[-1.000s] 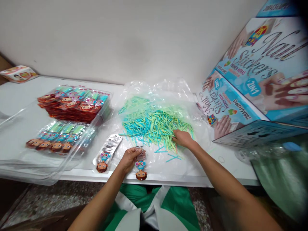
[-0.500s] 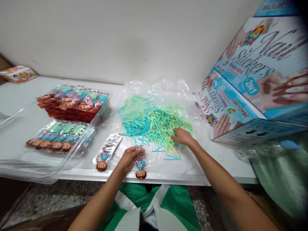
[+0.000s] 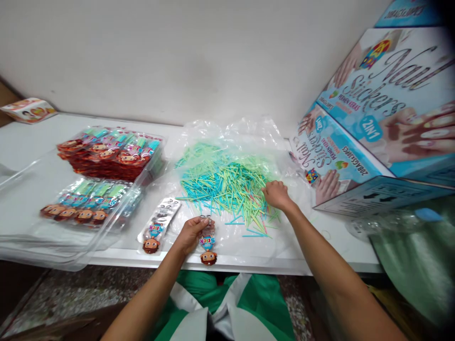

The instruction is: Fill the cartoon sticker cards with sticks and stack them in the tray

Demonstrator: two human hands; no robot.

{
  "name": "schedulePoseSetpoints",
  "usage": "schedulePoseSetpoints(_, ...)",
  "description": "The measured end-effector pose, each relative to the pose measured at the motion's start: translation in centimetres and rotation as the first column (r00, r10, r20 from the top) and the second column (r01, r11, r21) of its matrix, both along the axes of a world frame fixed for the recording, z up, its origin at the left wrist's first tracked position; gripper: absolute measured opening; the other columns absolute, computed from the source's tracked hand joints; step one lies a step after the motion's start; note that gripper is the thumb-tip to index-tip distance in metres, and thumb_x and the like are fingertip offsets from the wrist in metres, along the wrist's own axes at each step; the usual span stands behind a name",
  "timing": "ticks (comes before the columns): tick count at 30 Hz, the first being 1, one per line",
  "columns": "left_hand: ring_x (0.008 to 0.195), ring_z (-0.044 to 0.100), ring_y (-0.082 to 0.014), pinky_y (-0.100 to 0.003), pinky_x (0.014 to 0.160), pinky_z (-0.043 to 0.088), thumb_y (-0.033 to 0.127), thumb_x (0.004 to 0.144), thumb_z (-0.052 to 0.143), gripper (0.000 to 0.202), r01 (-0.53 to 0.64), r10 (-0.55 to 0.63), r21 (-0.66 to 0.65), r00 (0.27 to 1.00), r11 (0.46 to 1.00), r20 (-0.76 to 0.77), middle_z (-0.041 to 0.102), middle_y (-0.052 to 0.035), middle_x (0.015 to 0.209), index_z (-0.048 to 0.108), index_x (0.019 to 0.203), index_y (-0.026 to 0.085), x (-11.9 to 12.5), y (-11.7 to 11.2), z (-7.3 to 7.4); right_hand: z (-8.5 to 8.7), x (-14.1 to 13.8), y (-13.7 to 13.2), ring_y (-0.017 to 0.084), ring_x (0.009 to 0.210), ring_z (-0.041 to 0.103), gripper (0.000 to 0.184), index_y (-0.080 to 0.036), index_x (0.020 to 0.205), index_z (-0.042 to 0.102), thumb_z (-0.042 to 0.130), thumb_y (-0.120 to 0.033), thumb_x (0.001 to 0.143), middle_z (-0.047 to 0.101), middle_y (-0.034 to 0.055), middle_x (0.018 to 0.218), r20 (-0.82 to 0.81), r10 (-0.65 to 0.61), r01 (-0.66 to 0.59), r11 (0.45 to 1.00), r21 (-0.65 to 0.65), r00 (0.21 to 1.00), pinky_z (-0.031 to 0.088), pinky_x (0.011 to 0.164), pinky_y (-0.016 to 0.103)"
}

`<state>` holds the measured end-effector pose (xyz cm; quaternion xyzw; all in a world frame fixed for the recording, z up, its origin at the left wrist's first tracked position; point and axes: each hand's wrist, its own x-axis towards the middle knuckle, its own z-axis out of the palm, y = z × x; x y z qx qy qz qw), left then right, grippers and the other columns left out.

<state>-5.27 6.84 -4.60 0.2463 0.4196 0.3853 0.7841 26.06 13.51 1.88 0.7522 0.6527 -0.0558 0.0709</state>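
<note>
Near the table's front edge, my left hand [image 3: 193,232] pinches the top of a small clear sachet [image 3: 207,246] printed with a cartoon face. My right hand [image 3: 277,194] is at the right side of a loose heap of thin green and blue sticks [image 3: 227,187], its fingers curled in among them. What those fingers hold, if anything, is hidden. The heap lies partly on and under a clear plastic bag [image 3: 227,128]. Left of my left hand, another sachet with the same print [image 3: 159,225] lies flat on the table.
A clear plastic tray [image 3: 95,241] on the left holds stacks of filled sachets [image 3: 106,151]. Large blue "Nail Stickers" boxes [image 3: 377,109] stand at the right. A clear bottle with a blue cap [image 3: 428,214] lies below them. A small carton [image 3: 29,110] sits far left.
My right hand has moved slightly right and away from me along the heap's edge. My left hand and its sachet have stayed in place.
</note>
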Motion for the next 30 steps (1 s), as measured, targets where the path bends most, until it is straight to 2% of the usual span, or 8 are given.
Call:
schedulePoseSetpoints(5,0.067,0.063,-0.0154,-0.026,0.068,0.048,0.03,0.063,0.075,0.025,0.003,-0.003,0.023,1.0,1.0,0.001,0.069,-0.0085,0.075,0.068,0.077,0.01,0.0,-0.1,0.0,-0.1,-0.7,-0.4,0.019,0.078,0.059,0.036,-0.009,0.105,0.051,0.024,-0.03,0.094,0.064,0.0124,0.089,-0.119,0.09,-0.1,0.992,-0.083,0.989,0.04,0.066,0.026)
schedulePoseSetpoints(9,0.066,0.063,-0.015,-0.026,0.067,0.048,0.03,0.062,0.075,0.025,-0.002,0.002,0.025,1.0,1.0,0.0,0.069,-0.0084,0.075,0.068,0.075,0.01,0.1,-0.2,0.3,0.1,-0.7,-0.9,0.016,0.077,0.059,0.037,-0.013,0.093,0.056,0.024,-0.032,0.094,0.065,0.0086,0.089,-0.163,0.158,-0.182,0.972,-0.15,0.974,0.04,0.063,0.022)
schedulePoseSetpoints(13,0.066,0.062,-0.0147,-0.027,0.068,0.048,0.03,0.063,0.075,0.025,0.002,-0.003,0.035,1.0,0.999,0.015,0.069,-0.0084,0.077,0.068,0.076,0.009,0.1,-0.1,0.3,0.2,-0.7,-1.0,0.023,0.084,0.062,0.025,-0.011,0.093,0.059,0.04,-0.027,0.087,0.066,0.0148,0.093,-0.108,0.161,-0.182,0.955,-0.234,0.981,0.041,0.067,0.026)
schedulePoseSetpoints(17,0.067,0.063,-0.0153,-0.027,0.068,0.048,0.03,0.065,0.073,0.025,0.009,-0.01,0.05,1.0,0.999,0.018,0.068,-0.0084,0.078,0.067,0.077,0.009,0.0,-0.1,-0.1,-0.4,-1.9,0.3,0.031,0.092,0.061,0.021,-0.009,0.092,0.061,0.052,-0.021,0.078,0.065,0.0216,0.096,-0.071,0.13,-0.146,0.943,-0.298,0.989,0.043,0.073,0.035)
schedulePoseSetpoints(23,0.068,0.063,-0.0153,-0.027,0.069,0.047,0.029,0.067,0.072,0.024,0.007,-0.009,0.054,0.999,0.999,0.033,0.068,-0.0085,0.077,0.068,0.077,0.009,-0.1,-0.2,-0.1,-1.1,-2.4,1.8,0.033,0.093,0.059,0.01,-0.009,0.078,0.06,0.056,-0.018,0.074,0.064,0.0225,0.089,-0.216,0.05,-0.11,0.956,-0.273,0.975,0.041,0.076,0.039)
schedulePoseSetpoints(25,0.068,0.062,-0.0154,-0.027,0.069,0.047,0.029,0.067,0.072,0.023,0.008,-0.01,0.054,0.999,0.998,0.033,0.068,-0.0086,0.078,0.068,0.077,0.009,-0.1,-0.1,-0.1,-0.8,-1.6,1.1,0.028,0.088,0.059,0.011,-0.011,0.077,0.056,0.053,-0.021,0.077,0.062,0.018,0.085,-0.338,0.027,-0.11,0.967,-0.229,0.941,0.042,0.074,0.036)
schedulePoseSetpoints(27,0.068,0.062,-0.0155,-0.027,0.068,0.047,0.029,0.067,0.072,0.024,0.011,-0.013,0.052,1.0,0.999,0.028,0.068,-0.0089,0.078,0.068,0.077,0.009,-0.1,-0.1,-0.2,-0.6,-0.8,0.0,0.02,0.076,0.057,0.017,-0.014,0.077,0.051,0.046,-0.029,0.083,0.059,0.0107,0.078,-0.495,0.003,-0.112,0.975,-0.19,0.869,0.043,0.068,0.03)
schedulePoseSetpoints(30,0.069,0.062,-0.0153,-0.026,0.067,0.047,0.03,0.067,0.072,0.024,0.03,-0.032,0.056,0.999,0.998,0.03,0.068,-0.0094,0.079,0.068,0.078,0.009,-0.2,0.0,0.0,-0.7,-0.7,-2.1,0.011,0.057,0.047,0.028,-0.018,0.078,0.042,0.032,-0.042,0.088,0.049,0.0003,0.068,-0.734,-0.048,-0.118,0.978,-0.173,0.677,0.043,0.057,0.024)
